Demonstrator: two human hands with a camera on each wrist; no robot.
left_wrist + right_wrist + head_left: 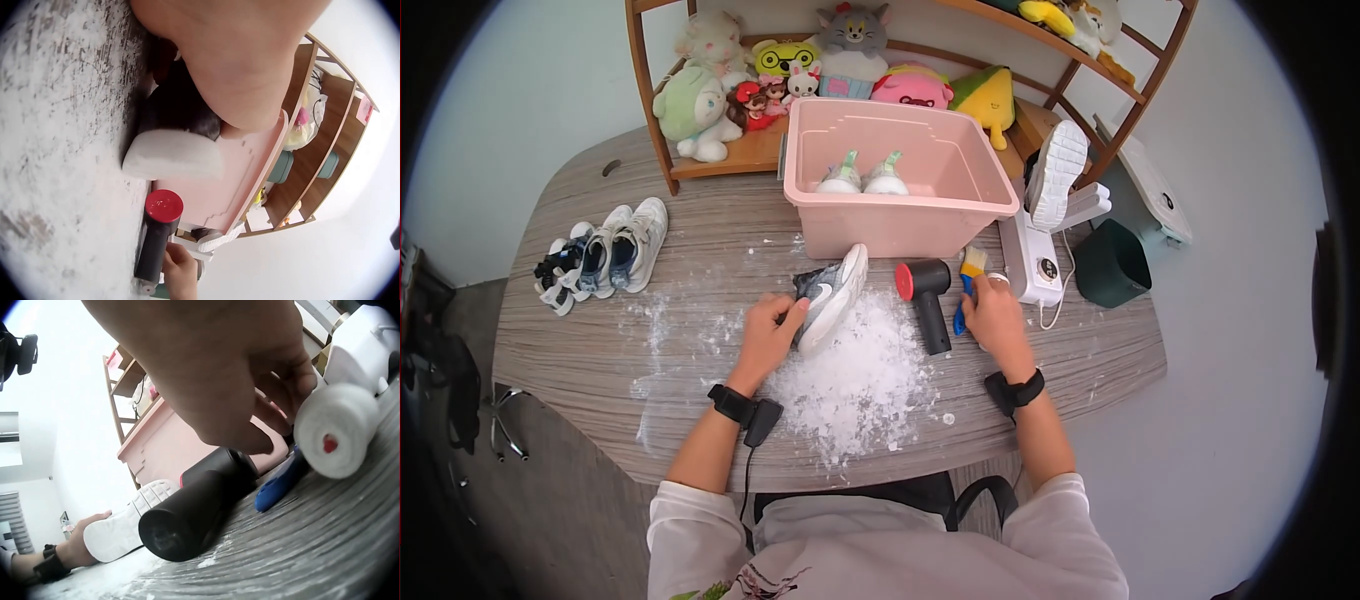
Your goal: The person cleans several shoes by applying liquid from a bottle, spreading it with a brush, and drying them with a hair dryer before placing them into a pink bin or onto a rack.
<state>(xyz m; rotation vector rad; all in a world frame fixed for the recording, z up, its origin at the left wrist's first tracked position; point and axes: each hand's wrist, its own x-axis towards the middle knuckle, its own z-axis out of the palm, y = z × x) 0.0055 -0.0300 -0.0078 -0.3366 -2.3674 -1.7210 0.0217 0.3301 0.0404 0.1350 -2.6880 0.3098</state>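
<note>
My left hand grips the heel end of a grey-and-white sneaker, which leans on its side over a heap of white powder. Its white sole shows in the right wrist view. My right hand hovers over a brush with pale bristles and a blue handle; its bent fingers stand apart above the handle. Beside the brush lies a white cylindrical bottle, partly covered by this hand in the head view. Between the hands lies a black hair dryer with a red end.
A pink bin behind holds two pale shoes. Several small shoes stand at the left. On the right are a white shoe dryer bearing a white shoe, and a dark green bin. Plush toys fill the shelf.
</note>
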